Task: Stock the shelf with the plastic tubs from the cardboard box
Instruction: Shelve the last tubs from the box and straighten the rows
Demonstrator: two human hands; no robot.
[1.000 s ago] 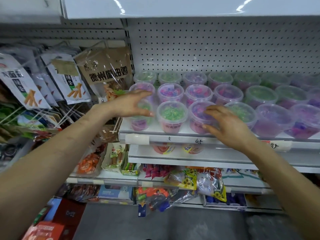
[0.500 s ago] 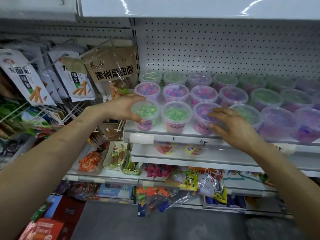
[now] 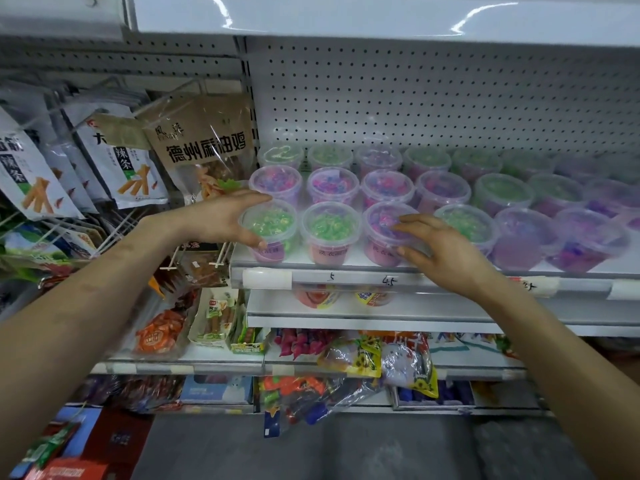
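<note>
Plastic tubs [image 3: 388, 188] with clear lids stand in three rows on the white shelf [image 3: 346, 271], under the pegboard back panel [image 3: 415, 98]. Taking the middle green-filled tub [image 3: 330, 232] in the front row as the landmark: just left of it, at the shelf's left end, stands another green-filled tub [image 3: 270, 230], and the left hand [image 3: 221, 220] has its grip around that tub's left side, fingers over the back rim of the lid and thumb low on the front wall, grasping it while it rests on the shelf. Just right of the landmark stands a purple-filled tub [image 3: 384, 233]; the right hand [image 3: 446, 251] lies against its right side with fingers on the lid's edge and thumb on the wall, a loose, spread grip rather than a clenched one. Further right of the landmark the front row goes on with a green tub [image 3: 464, 223] and purple ones. Behind the landmark sits a row of pink and purple tubs, and behind those a row against the pegboard. Below the landmark, the shelf's price rail [image 3: 360, 280] bears handwritten numbers. Left of the landmark, a brown snack bag [image 3: 204, 143] and white snack packets [image 3: 121, 161] hang on hooks. Lower shelves below hold bright packaged sweets [image 3: 349, 355]
</note>
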